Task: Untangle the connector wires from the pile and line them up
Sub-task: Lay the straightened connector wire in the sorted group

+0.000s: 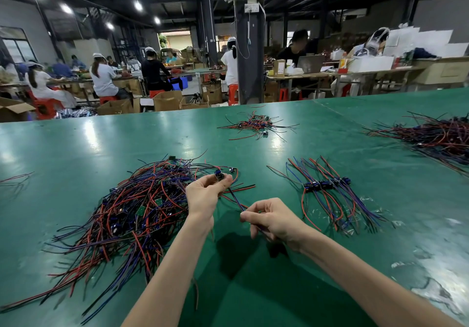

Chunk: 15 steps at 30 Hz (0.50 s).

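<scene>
Left hand: the left hand [205,194] is up over the pile's right edge, thumb and fingertips pinching a small blue connector [219,175].
Right hand: the right hand [271,219] sits lower and closer to the person, fingers curled in, nipping the dark wire [236,201] that comes off that connector.
Wire axis: it's pulled fairly straight between the two hands, slanting from far-left at the connector to near-right at the tail.
Pile: the big red/blue/black pile [132,212] lies on the green bench [101,139], left of both hands. Can't tell if the held piece has any leads snagged in it.
Lined-up row: the sorted row [327,184] is off to the right, connectors side by side and wires fanned out near and far.
What the next move turns on: the row is on the right hand's side, so that hand is nearer. The held wire's slant looks roughly like the row's already, so it's probably a sideways carry rightward, not much turning.
</scene>
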Available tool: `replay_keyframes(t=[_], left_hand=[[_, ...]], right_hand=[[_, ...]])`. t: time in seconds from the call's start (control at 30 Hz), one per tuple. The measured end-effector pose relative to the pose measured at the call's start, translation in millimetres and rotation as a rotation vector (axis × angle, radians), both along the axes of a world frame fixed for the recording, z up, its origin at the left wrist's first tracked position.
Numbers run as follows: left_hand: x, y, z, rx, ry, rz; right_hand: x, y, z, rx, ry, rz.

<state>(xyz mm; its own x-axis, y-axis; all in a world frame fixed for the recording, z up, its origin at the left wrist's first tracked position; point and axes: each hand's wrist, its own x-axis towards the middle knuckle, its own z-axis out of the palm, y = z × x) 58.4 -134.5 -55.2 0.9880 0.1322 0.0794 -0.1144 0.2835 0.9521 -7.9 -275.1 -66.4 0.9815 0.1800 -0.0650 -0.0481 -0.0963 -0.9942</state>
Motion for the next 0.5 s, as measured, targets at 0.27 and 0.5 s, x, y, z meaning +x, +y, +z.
replay_keyframes(t=[0.27,0.5], left_hand=[[2,8,6,-0.03,0.034,0.051],[3,11,7,-0.058,0.064,0.059]], right_hand=[[-7,-2,4,-0.06,-0.068,0.058],[-10,1,6,-0.176,-0.053,0.114]])
